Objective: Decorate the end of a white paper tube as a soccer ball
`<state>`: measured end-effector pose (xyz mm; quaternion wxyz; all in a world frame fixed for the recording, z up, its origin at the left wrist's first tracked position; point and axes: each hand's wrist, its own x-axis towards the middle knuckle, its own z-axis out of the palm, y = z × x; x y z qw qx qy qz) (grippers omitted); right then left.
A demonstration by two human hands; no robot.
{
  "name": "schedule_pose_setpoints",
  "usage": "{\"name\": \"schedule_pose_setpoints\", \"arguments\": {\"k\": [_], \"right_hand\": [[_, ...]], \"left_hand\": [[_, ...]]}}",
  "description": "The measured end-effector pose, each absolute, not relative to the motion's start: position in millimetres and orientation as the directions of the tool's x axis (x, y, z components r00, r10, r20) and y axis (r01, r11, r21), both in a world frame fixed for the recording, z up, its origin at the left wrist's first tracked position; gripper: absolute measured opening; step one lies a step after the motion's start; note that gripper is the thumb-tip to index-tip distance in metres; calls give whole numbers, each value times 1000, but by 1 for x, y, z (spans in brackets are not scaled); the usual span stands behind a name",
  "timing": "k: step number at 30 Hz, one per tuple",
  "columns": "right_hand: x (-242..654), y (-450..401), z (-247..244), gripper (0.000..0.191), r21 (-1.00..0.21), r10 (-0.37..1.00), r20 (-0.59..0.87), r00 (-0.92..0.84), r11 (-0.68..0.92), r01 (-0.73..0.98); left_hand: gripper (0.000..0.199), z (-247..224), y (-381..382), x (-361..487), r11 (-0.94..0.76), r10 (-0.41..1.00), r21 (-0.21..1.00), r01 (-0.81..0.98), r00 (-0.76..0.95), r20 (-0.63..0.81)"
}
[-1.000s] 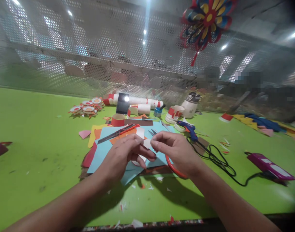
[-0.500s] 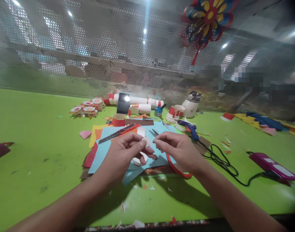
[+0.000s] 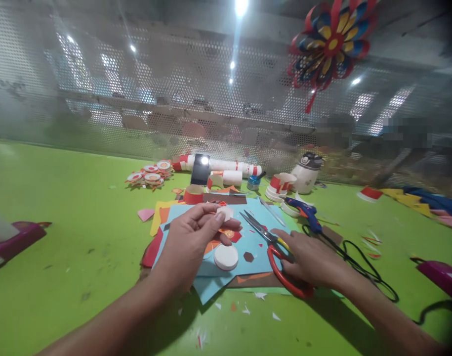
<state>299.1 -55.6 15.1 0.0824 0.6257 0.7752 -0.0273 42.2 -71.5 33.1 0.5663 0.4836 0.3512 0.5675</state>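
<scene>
A green table, strewn with paper scraps at its near side, runs back to a perforated screen; ceiling lights glow above, and a paper flower hangs far right. Over blue paper, the left hand pinches a white paper piece. To its right, the right hand touches the handles of scissors lying there; I cannot tell whether its fingers grasp them.

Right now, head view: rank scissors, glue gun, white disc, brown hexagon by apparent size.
Largest to smallest, as they look:
1. scissors
2. glue gun
3. white disc
4. brown hexagon
</scene>
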Motion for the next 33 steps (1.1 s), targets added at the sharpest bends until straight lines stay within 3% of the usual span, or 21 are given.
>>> {"name": "schedule_pose_setpoints", "arguments": {"k": [6,11,14,18,23,28,33], "right_hand": [[310,-46,0,71,-133,976,-134,-174,156,979],[321,-43,-3,47,-251,996,-49,-77,63,966],[327,-49,1,43,-411,990,58,-128,140,901],[314,-70,16,50,-662,934,190,-303,350,663],[273,-93,39,30,-695,890,175,-420,414,588],[263,-99,37,37,-782,827,166,-538,443,439],[263,-105,34,51,-767,818,157,-554,454,453]], "left_hand": [[26,34,-71,38,-110,986,933,-343,80,145],[25,36,-72,40,-125,987,940,-318,58,151],[21,36,-74,41,-130,987,951,-280,58,152],[19,34,-74,42,-100,984,952,-291,113,138],[16,36,-76,44,-43,967,937,-347,223,127],[13,42,-80,45,-36,966,949,-314,231,113],[12,42,-82,45,-47,967,967,-252,230,107]]}}
